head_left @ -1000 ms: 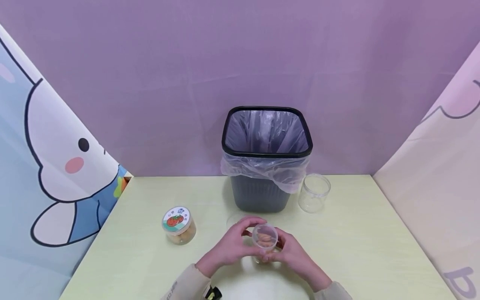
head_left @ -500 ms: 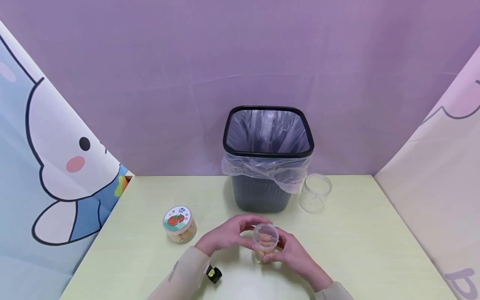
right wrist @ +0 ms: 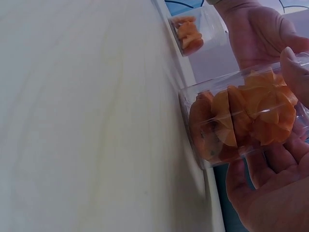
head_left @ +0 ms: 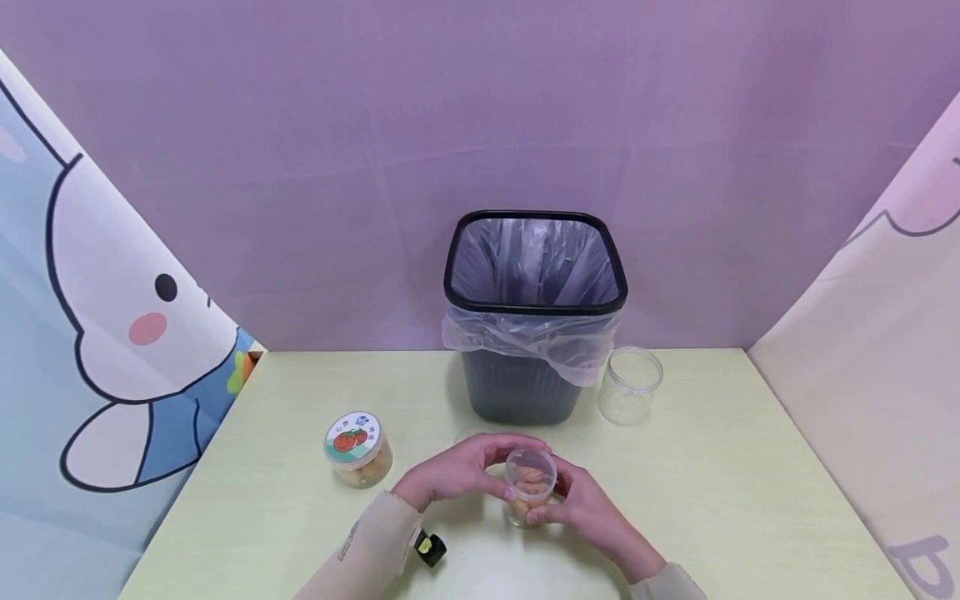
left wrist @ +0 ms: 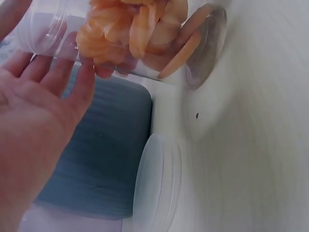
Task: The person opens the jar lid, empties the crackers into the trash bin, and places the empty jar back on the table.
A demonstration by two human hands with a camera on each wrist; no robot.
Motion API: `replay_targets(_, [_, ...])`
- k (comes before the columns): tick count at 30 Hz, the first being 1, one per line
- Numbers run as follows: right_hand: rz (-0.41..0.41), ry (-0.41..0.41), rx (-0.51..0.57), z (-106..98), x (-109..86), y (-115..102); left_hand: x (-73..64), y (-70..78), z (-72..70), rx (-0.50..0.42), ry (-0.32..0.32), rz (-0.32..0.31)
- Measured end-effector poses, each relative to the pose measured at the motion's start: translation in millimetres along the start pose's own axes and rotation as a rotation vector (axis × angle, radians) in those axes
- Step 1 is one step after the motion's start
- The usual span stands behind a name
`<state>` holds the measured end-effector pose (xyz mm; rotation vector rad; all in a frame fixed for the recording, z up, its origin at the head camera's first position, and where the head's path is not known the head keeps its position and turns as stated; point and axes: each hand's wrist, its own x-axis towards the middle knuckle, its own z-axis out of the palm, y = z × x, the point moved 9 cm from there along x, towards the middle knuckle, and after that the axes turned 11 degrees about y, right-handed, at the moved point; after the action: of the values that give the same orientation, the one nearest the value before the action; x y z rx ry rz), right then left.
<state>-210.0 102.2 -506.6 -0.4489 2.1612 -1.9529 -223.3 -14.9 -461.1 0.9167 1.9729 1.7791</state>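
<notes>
My left hand and right hand hold a clear plastic jar between them, upright with its base at the table. Orange cookies with ridged, shell-like shapes show through its wall. The left hand curves round the jar's upper left side, its thumb at the front near the rim. On the right, the other hand grips lower, thumb in front and fingers behind. Whether a lid covers this jar I cannot tell. A loose clear round lid lies on the table near the bin, mostly hidden behind my left hand in the head view.
A dark grey bin with a clear liner and black rim stands behind the hands. Right of it is an empty clear jar without a lid. To the left sits another cookie jar with a tomato-printed lid. Purple cloth hangs behind.
My left thumb has drawn back from the jar's front to near its rim, and the left forearm has shifted left. The right hand and the jar have hardly moved.
</notes>
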Motion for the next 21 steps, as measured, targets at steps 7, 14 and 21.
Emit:
replay_targets(7, [0.000, -0.002, -0.001, -0.6, 0.8, -0.3, -5.8, 2.1, -5.0, 0.019, 0.222, -0.034])
replay_targets(14, [-0.010, 0.004, -0.007, -1.7, 0.9, -0.7, -13.8, 4.1, -5.9, 0.121, 0.427, -0.084])
replay_targets(21, [-0.007, 0.005, -0.007, -0.9, 0.8, 0.3, -18.2, 11.5, 0.0, 0.177, 0.567, -0.054])
